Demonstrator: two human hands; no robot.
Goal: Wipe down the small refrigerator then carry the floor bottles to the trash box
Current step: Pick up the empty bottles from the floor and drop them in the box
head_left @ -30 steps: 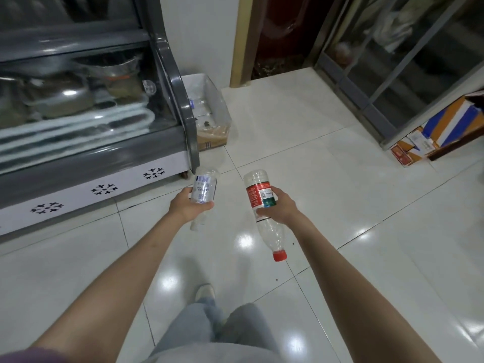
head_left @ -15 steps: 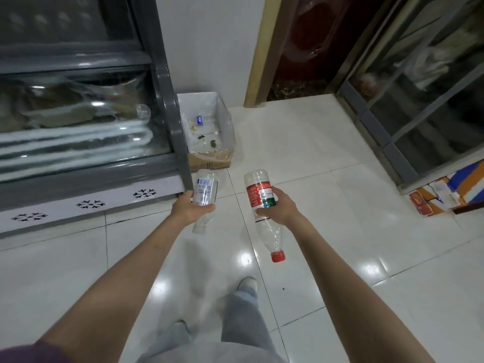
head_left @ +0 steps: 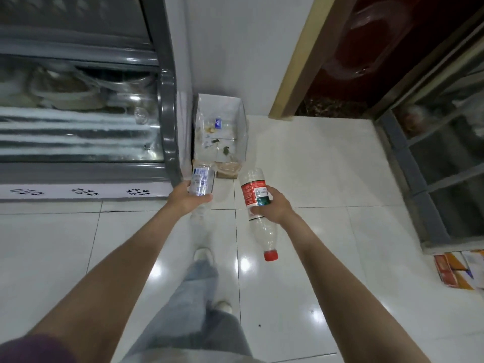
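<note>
My left hand (head_left: 186, 198) grips a clear plastic bottle with a blue-and-white label (head_left: 201, 181), held neck down. My right hand (head_left: 272, 207) holds a second clear bottle with a red-and-green label and a red cap (head_left: 258, 203), also upside down. Both bottles hang just in front of the white cardboard trash box (head_left: 242, 119), which stands on the floor against the wall and holds scraps and a small blue item. The small grey refrigerator (head_left: 167, 121) with a glass front stands directly left of the box.
White glossy floor tiles (head_left: 314, 174) spread around my feet. A dark red door (head_left: 379, 48) is behind the box to the right. A glass-panelled metal frame (head_left: 432, 179) lines the right side, with colourful cartons (head_left: 455, 268) on the floor beside it.
I have walked closer to the trash box, which now lies just beyond the two bottles. Both hands keep the same grip on their bottles.
</note>
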